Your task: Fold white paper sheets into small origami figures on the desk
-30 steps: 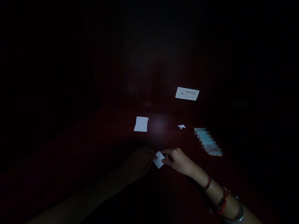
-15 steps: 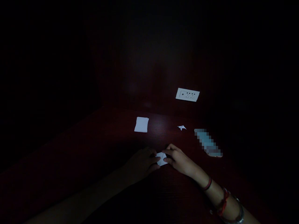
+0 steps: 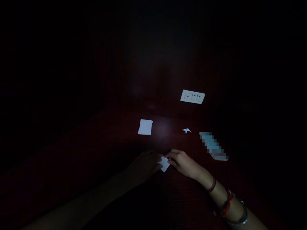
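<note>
The scene is very dark. A small folded white paper [image 3: 164, 164] lies on the dark red table [image 3: 96, 150] between my hands. My left hand [image 3: 143, 166] pinches its left edge with closed fingers. My right hand [image 3: 182, 163] presses and pinches its right side; red bands and a bracelet circle that wrist. Most of the paper is hidden under my fingers.
A white paper square [image 3: 145, 127] lies farther back on the table. A tiny folded paper figure [image 3: 186, 130] sits to the right of it, beside a phone [image 3: 213, 146]. A white wall socket [image 3: 192, 96] is on the panel behind the table.
The paper stood up as a diamond between my fingers a second ago; now it lies flatter and lower on the table, with both hands closed in over it.
</note>
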The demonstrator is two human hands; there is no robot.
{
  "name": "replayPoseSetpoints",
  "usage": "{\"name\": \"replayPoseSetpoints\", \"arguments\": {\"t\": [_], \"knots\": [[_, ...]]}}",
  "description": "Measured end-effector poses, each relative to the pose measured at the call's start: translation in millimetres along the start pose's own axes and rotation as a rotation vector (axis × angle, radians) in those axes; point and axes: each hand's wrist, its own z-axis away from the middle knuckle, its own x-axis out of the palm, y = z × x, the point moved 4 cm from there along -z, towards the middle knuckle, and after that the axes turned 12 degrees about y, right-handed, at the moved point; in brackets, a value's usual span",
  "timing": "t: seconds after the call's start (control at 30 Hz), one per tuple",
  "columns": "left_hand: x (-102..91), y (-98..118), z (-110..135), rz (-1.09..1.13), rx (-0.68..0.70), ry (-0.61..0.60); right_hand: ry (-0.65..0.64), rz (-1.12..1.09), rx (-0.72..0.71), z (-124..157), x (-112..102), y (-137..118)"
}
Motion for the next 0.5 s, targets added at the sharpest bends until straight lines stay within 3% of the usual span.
{"name": "replayPoseSetpoints", "arguments": {"t": [0.23, 0.5], "knots": [[0.4, -5, 1, 0.018, -0.025, 0.016, -0.097, -0.058, -0.089, 2, -3, -10], [5.4, -9, 3, 0.135, -0.028, 0.04, -0.109, -0.008, -0.155, 2, -12, -5]]}}
